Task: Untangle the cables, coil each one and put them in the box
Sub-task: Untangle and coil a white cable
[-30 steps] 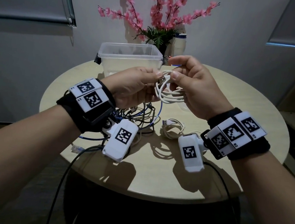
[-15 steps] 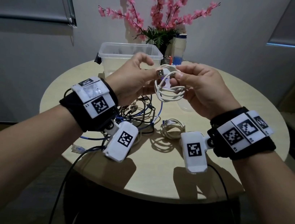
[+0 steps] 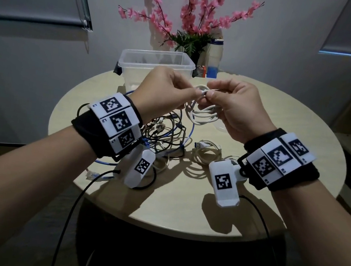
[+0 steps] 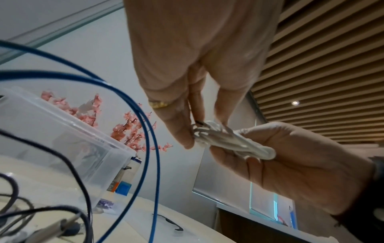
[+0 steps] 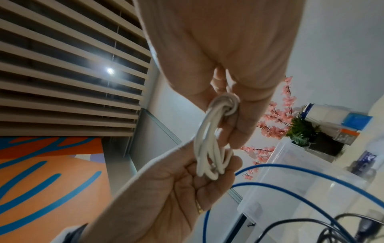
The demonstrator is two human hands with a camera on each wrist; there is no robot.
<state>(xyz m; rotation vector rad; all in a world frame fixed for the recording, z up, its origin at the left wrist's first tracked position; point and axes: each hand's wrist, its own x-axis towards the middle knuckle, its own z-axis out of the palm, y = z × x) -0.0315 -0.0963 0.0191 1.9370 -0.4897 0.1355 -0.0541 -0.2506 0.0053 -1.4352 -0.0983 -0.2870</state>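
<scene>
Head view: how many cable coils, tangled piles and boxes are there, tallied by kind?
White coils: 2, the held coil and the lying coil
Tangled pile: 1, its strands too knotted to count
Clear box: 1
Total: 4

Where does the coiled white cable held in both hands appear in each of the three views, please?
Head: white cable at upper centre, between both hands.
Left wrist: white cable right of centre, at the fingertips.
Right wrist: white cable at centre, hanging in loops.
Shared landmark: clear plastic box, lower left and lower right in the wrist views.
</scene>
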